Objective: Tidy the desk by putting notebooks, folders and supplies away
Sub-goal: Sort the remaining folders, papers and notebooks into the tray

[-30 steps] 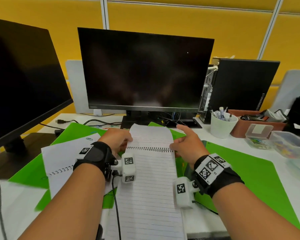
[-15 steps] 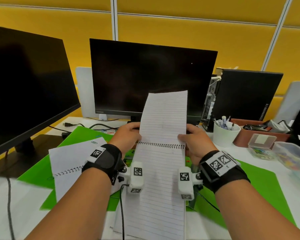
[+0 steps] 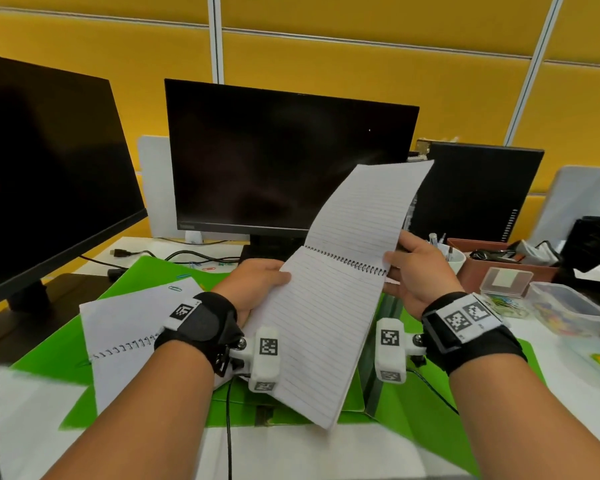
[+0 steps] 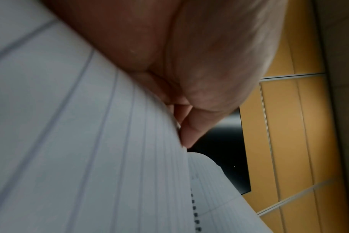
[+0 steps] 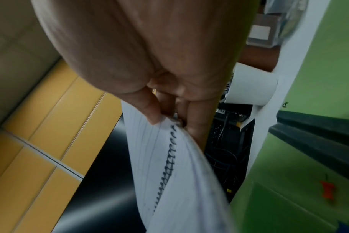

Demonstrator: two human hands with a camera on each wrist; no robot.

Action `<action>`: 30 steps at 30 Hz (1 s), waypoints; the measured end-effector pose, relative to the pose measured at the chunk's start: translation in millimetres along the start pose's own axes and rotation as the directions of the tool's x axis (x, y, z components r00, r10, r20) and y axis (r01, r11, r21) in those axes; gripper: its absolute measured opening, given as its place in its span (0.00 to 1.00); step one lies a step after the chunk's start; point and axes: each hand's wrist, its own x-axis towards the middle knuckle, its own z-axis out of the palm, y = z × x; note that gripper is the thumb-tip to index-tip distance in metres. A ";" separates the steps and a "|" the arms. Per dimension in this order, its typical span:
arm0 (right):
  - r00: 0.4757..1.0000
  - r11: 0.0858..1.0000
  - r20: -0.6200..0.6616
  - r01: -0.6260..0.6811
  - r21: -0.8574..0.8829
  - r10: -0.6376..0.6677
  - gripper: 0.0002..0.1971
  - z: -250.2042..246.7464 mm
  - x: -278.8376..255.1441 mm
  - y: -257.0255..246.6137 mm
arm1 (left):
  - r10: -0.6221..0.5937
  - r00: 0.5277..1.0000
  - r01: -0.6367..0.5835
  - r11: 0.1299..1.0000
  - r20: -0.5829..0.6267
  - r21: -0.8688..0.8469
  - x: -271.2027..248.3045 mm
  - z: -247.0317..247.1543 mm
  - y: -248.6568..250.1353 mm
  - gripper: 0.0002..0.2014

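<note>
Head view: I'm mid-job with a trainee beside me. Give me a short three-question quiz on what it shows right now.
1. True or false: the spiral notebook lies flat on the desk.
2. Which hand grips the spiral end by the white cup? A) left hand B) right hand C) neither
3. Fill in: a second notebook lies on a ____ folder.

Key:
1. False. Both hands hold it up, its upper leaf raised in front of the monitor.
2. B. The right hand pinches that end; the left hand grips the opposite edge.
3. Green.
</note>
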 end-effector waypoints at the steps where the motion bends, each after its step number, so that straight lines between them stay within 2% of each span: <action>1: 1.000 1.000 -0.013 0.008 -0.023 -0.009 0.26 -0.2 0.6 1.6 | -0.006 0.999 0.004 0.999 -0.036 -0.045 -0.9 1.8 2.3 0.09; 4: 0.999 0.998 -0.033 0.020 -0.054 -0.022 0.24 -1.5 2.3 9.1 | -0.059 0.995 0.041 0.978 -0.079 -0.204 -0.8 2.3 6.2 0.17; 7: 0.999 0.997 -0.038 0.032 -0.072 -0.035 0.22 -5.3 4.0 12.6 | -0.089 0.995 0.096 0.927 0.037 -0.361 3.5 -3.6 7.7 0.30; 10: 0.999 0.992 -0.016 0.029 -0.125 -0.031 0.22 -12.6 6.2 15.5 | -0.046 0.989 0.110 0.869 0.144 -0.482 5.0 -11.3 7.8 0.36; 14: 0.999 0.971 0.017 0.036 -0.238 -0.033 0.19 -22.2 11.2 14.3 | 0.007 0.983 0.092 0.840 0.181 -0.535 4.7 -21.4 7.7 0.42; 16: 0.999 0.947 0.011 0.040 -0.318 -0.038 0.17 -23.8 12.5 9.9 | 0.002 0.984 0.089 0.862 0.178 -0.499 1.5 -21.1 9.1 0.38; 19: 0.998 0.909 0.060 0.056 -0.412 -0.034 0.17 -25.0 17.9 7.0 | 0.001 0.993 0.045 0.913 0.114 -0.405 -0.2 -11.9 6.6 0.24; 21: 0.995 0.891 0.102 0.042 -0.451 0.005 0.19 -23.7 20.7 7.6 | 0.017 0.998 0.005 0.950 0.068 -0.313 2.4 -4.9 1.0 0.25; 24: 0.996 0.857 0.089 0.055 -0.512 -0.011 0.23 -19.4 23.7 8.5 | 0.028 0.995 -0.009 0.979 0.095 -0.201 5.8 2.9 -4.6 0.31; 27: 0.998 0.972 0.063 0.003 -0.235 0.012 0.26 -15.3 16.0 6.1 | 0.082 0.992 -0.066 0.985 0.096 -0.156 5.8 5.4 -3.1 0.27; 29: 0.996 0.993 0.060 -0.063 -0.095 0.069 0.30 -16.7 11.0 5.2 | 0.130 0.990 -0.118 0.978 0.061 -0.172 3.6 6.0 0.7 0.24; 30: 0.993 0.992 0.066 -0.090 -0.089 0.096 0.27 -17.9 8.2 4.4 | 0.153 0.988 -0.144 0.971 0.033 -0.190 2.9 6.1 2.8 0.23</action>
